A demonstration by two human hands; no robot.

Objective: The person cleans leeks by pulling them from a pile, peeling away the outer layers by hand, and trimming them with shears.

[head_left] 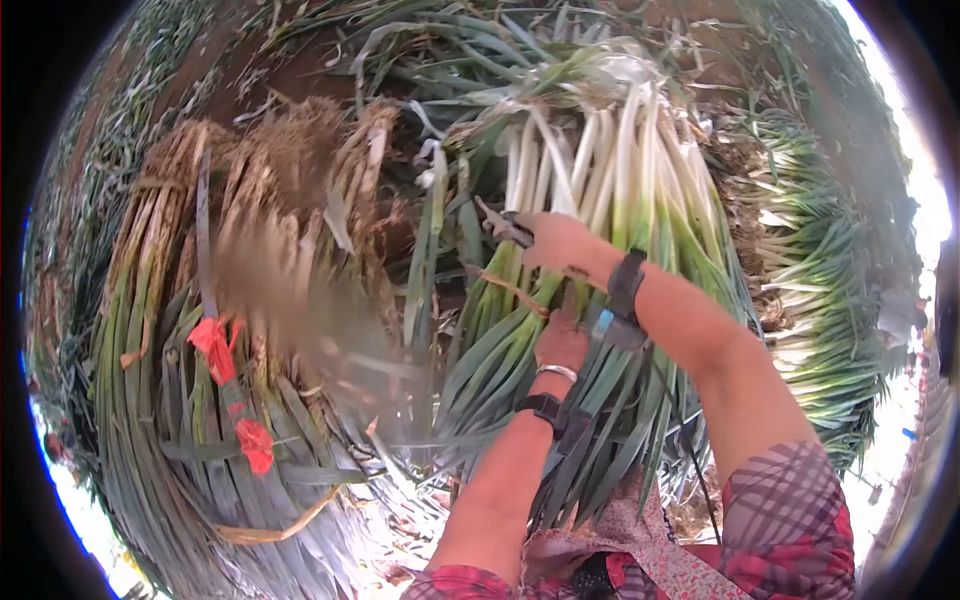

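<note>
My right hand is closed around a small dark-handled metal tool. Its grey end points up and left, and I cannot make out whether it is a knife or shears. Just below, my left hand is closed among the green leaves of a big heap of leeks. A thin dry brown leaf runs up to the thumb of that hand. White stems with pale roots lie toward the top of the heap, green leaves toward me. The left fingertips are partly hidden in the leaves.
To the left lie bundles of untrimmed leeks with brown roots. A long blade with red wrapping rests on them. A blurred brown shape covers part of the bundles. Another row of leeks stretches along the right.
</note>
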